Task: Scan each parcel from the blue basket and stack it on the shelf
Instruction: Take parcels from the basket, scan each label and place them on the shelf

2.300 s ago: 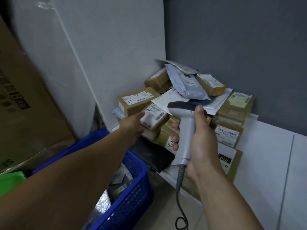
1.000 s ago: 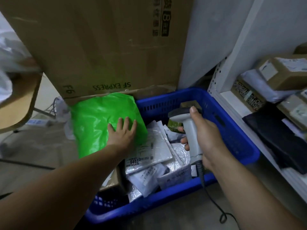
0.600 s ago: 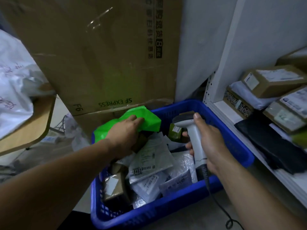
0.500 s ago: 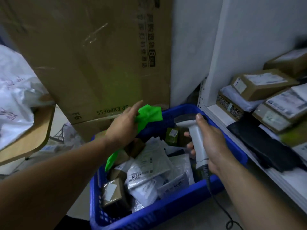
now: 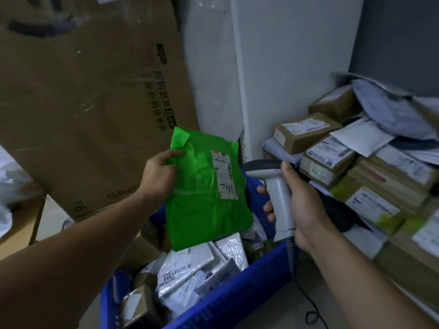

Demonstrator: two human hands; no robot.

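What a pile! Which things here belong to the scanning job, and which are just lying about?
Job: green plastic mailer bag, held by left hand; grey handheld scanner, gripped by right hand; blue plastic basket; white shelf with stacked parcels.
Lying about: large brown cardboard carton; crumpled white bag.

Blue basket (image 5: 237, 302) packed full of parcels (image 5: 185, 269). Green mailer (image 5: 204, 200) hangs over its far half; narrow gap to barcode scanner (image 5: 275, 186). Cardboard box (image 5: 83, 103) walls left. Shelf heap (image 5: 344, 162) crowds right; air above it seems open, blurred
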